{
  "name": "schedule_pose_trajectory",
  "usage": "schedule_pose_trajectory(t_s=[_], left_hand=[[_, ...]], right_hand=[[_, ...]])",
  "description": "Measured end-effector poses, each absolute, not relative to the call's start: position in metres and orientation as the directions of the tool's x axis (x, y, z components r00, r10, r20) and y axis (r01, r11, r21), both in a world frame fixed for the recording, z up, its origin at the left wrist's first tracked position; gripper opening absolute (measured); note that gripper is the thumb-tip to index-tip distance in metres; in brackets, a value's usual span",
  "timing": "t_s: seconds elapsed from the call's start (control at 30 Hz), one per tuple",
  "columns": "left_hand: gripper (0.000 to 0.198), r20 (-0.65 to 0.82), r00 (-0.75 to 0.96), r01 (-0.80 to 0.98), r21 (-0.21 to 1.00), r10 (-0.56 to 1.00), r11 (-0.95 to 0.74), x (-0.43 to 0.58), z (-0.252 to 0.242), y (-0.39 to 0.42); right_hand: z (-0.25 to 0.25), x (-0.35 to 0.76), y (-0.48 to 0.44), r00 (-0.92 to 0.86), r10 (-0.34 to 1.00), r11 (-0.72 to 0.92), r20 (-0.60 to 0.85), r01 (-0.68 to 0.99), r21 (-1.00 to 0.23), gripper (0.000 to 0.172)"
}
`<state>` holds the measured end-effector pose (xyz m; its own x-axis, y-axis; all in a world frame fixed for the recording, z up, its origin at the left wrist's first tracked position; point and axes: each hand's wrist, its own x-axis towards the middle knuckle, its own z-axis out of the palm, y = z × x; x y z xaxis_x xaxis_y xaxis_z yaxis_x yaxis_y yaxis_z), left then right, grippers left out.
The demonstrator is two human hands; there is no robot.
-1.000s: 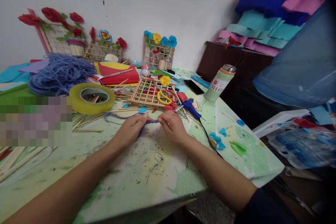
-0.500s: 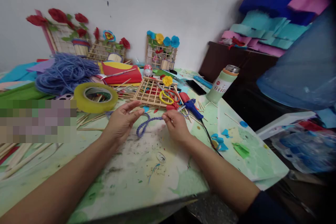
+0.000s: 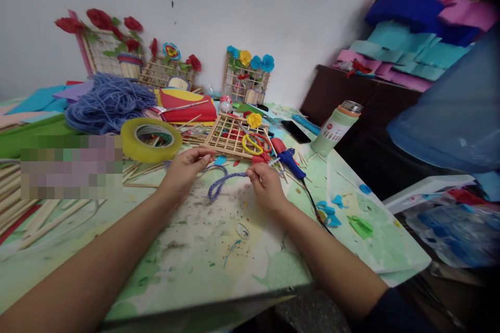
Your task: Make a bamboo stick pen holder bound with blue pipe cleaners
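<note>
Pale wall (image 3: 219, 5) behind; paint-stained tabletop (image 3: 187, 265) crowded toward its far edge, where we count lattice panels dressed with red, blue and yellow paper flowers (image 3: 267, 63). Blue-violet braided cord (image 3: 233, 175) between the two hands, mid-tabletop, a small loop in it pointing toward the near edge. Right hand (image 3: 267, 185): thumb and forefinger pinched on the braid. Left hand (image 3: 186, 170): thumb and forefinger tips close together beside the cord's other stretch; we cannot tell whether they grip it. Just beyond the hands, toward the far edge, we note a wooden lattice (image 3: 221, 138) with yellow- and orange-handled scissors (image 3: 252, 150) on it. Blue glue gun (image 3: 294, 165) to its right, black cable running toward the right edge. Green bottle (image 3: 334, 130) upright near that edge; phone (image 3: 296, 131) flat just beside it. Toward the left edge: yellow tape roll (image 3: 132, 146), a heap of blue-violet cord (image 3: 111, 103) behind it.
</note>
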<state>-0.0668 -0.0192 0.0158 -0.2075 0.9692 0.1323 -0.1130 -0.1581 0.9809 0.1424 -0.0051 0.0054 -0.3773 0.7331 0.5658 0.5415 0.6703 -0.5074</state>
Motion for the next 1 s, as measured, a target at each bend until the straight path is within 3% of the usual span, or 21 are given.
schedule_pose_trajectory(t_s=[0.2,0.3,0.47,0.53,0.67,0.8,1.0], left_hand=[[0.030,0.258,-0.104,0.077,0.965,0.961,-0.251,-0.056,0.024,-0.029],[0.030,0.243,-0.022,0.196,0.952,0.970,-0.234,-0.049,0.025,-0.035],[0.048,0.127,0.220,0.261,0.948,0.967,-0.184,-0.043,0.021,-0.039],[0.043,0.082,0.306,0.280,0.944,0.948,-0.172,-0.043,0.019,-0.039],[0.033,0.142,0.321,0.252,0.940,0.936,-0.229,-0.043,0.023,-0.041],[0.035,0.091,0.396,0.279,0.936,0.914,-0.214,-0.043,0.029,-0.045],[0.038,0.041,0.463,0.203,0.967,0.885,-0.152,-0.042,0.026,-0.044]], right_hand=[[0.009,0.142,-0.008,-0.447,0.625,0.768,0.640,0.503,-0.398,0.029],[0.013,0.142,-0.012,-0.498,0.540,0.821,0.678,0.490,-0.293,0.031],[0.019,0.143,-0.015,-0.563,0.453,0.845,0.691,0.518,-0.132,0.030],[0.020,0.144,-0.015,-0.574,0.430,0.845,0.696,0.527,-0.088,0.030],[0.022,0.143,-0.017,-0.583,0.370,0.852,0.723,0.523,-0.015,0.030],[0.024,0.144,-0.017,-0.601,0.367,0.860,0.710,0.511,-0.012,0.032],[0.024,0.146,-0.018,-0.553,0.463,0.830,0.693,0.545,-0.120,0.029]])
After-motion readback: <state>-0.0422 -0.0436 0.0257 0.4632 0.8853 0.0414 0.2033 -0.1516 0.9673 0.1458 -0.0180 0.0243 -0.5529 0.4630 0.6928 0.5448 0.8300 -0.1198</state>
